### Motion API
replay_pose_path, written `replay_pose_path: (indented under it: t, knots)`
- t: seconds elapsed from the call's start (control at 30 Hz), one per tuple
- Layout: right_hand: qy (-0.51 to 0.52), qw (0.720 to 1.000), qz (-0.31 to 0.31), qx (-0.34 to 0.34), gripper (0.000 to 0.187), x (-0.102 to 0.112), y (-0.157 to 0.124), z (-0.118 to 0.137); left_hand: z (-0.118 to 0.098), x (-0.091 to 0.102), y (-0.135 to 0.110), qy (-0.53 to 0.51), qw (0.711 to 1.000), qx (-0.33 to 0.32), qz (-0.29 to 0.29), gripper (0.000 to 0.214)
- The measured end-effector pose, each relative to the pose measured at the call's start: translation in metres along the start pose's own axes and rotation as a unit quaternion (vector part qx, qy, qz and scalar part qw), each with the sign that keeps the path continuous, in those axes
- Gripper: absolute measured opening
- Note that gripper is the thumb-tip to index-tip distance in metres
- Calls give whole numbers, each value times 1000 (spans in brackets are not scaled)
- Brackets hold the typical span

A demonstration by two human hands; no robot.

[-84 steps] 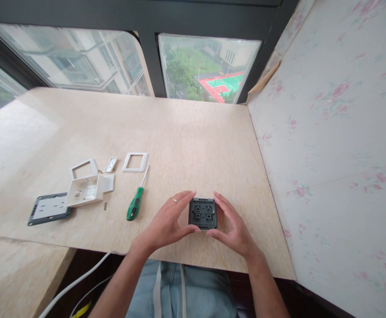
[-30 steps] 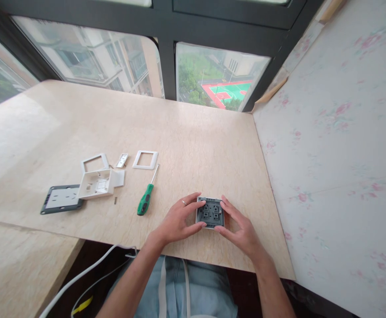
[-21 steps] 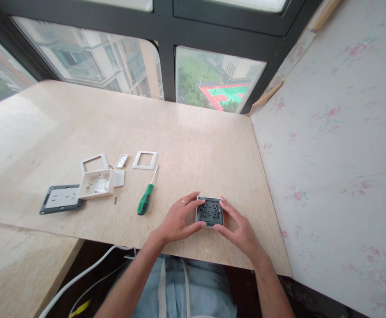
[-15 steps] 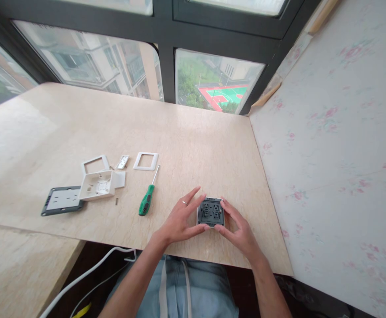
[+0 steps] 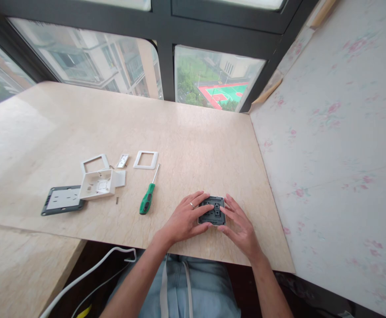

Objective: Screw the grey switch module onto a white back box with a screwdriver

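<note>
A dark grey wall switch module [image 5: 217, 212] with its cover off lies on the tabletop near the front edge, a pale rim showing around it. My left hand [image 5: 189, 215] grips its left side, thumb at the near edge and fingers lying over the top face, hiding its left half. On the other side, my right hand [image 5: 242, 227] holds the right edge, with the thumb at the near corner and a finger reaching onto the face. To the left of my hands lies a green-handled screwdriver [image 5: 147, 199], shaft pointing away from me.
Left of the screwdriver are a white junction box [image 5: 97, 185], a grey-bordered socket plate [image 5: 62, 199], two white frames [image 5: 145, 160] [image 5: 94, 164], a small white insert [image 5: 123, 160] and a screw [image 5: 117, 200]. A papered wall [image 5: 331, 145] bounds the right; a white cable [image 5: 90, 269] hangs below the edge.
My left fingers have moved over the switch module's face, covering its left part. A right finger has come inward from the far corner onto the face. The other things stay put.
</note>
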State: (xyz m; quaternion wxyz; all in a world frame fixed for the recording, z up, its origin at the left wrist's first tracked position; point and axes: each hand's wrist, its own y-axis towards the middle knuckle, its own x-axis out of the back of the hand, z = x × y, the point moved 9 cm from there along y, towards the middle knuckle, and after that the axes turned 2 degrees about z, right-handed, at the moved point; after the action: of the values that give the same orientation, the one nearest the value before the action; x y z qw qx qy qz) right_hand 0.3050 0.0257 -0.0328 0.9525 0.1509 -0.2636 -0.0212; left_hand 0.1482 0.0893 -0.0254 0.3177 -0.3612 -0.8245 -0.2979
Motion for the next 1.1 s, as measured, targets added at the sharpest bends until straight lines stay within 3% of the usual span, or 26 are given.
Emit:
replay_pose_path:
  t: [0.5, 1.1]
  knots:
    - [11, 1000, -22, 17, 44, 2, 0, 2, 3, -3, -1, 0, 1000, -1, 0, 47]
    - [-47, 998, -49, 14, 34, 8, 0, 6, 5, -4, -2, -12, 1000, -9, -4, 50]
